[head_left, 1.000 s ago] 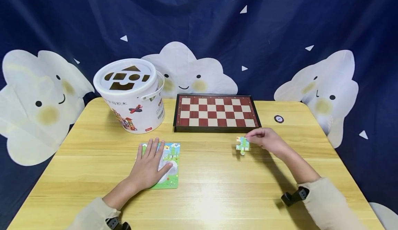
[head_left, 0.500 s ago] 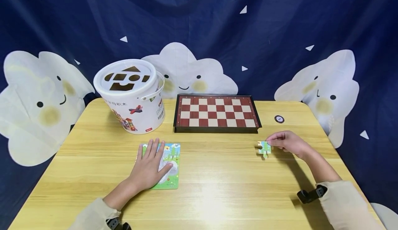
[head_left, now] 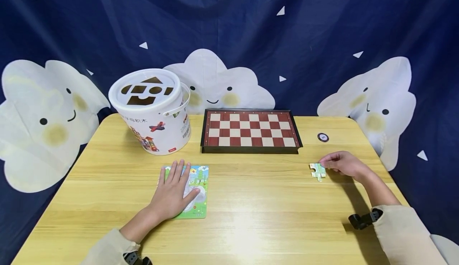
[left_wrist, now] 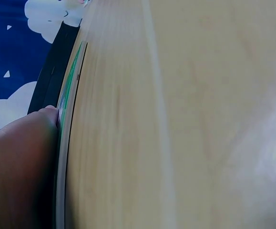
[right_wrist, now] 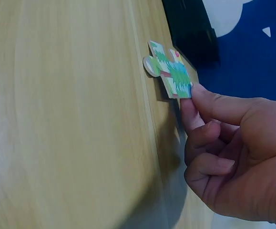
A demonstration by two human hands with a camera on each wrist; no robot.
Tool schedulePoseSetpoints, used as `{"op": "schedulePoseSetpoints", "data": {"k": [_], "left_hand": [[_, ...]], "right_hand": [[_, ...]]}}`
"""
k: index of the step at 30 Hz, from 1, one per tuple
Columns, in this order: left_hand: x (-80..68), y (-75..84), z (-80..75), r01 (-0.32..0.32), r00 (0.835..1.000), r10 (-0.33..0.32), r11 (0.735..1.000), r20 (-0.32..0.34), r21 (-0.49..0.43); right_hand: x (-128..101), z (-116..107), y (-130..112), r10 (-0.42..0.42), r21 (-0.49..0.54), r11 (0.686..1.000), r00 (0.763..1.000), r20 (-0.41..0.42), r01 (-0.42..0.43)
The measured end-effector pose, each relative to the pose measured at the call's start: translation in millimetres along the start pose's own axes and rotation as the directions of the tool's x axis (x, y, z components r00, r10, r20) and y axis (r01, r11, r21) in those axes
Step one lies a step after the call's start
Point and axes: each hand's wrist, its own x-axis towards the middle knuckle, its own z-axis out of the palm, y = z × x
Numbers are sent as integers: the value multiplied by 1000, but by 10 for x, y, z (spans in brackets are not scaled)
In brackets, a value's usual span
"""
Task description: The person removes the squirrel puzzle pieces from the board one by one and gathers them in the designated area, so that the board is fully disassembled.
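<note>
My left hand [head_left: 172, 195] lies flat with straight fingers on a colourful puzzle board [head_left: 201, 213] left of the table's middle. Part of the board's picture is hidden beneath the palm. On the right side, my right hand [head_left: 344, 164] pinches a jigsaw piece [head_left: 318, 171] by its corner, between thumb and index finger. In the right wrist view the piece [right_wrist: 176, 76], printed with a green tree, appears held a little above the wood, its shadow below. The other fingers of that hand curl inward. In the left wrist view the board [left_wrist: 66, 119] is seen edge-on.
A white bucket [head_left: 157, 129] with shaped holes in its lid stands at the back left. Beside it lies a red and white chessboard [head_left: 251, 131] in a black frame. A round dark chip [head_left: 323, 137] sits at the back right. A blue cloud-printed cloth hangs behind the table.
The right hand has carried the jigsaw piece to the right, away from the puzzle board, slowing in the last half second. My left hand has stayed in place.
</note>
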Motion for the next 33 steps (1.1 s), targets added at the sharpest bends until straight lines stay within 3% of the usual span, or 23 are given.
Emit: {"op": "schedulePoseSetpoints", "data": {"k": [10,20,27,33], "left_hand": [[15,-12,39,-9,1000,9,1000,-7,8],[6,-14,22,-2,1000,2,1000,5,-11],[15,-25,0,-4,1000,3,999,-23,-40],[37,-49,-16,8,999,-10,998,-40,-59]], "right_hand": [[-19,-3,16,-24,-93,995,998,-61,18],[-6,41,35,-47,-104,994,994,-103,36],[-31,149,-83,-116,-76,992,980,-161,105],[-21,325,-310,-163,-6,986,980,-113,164]]}}
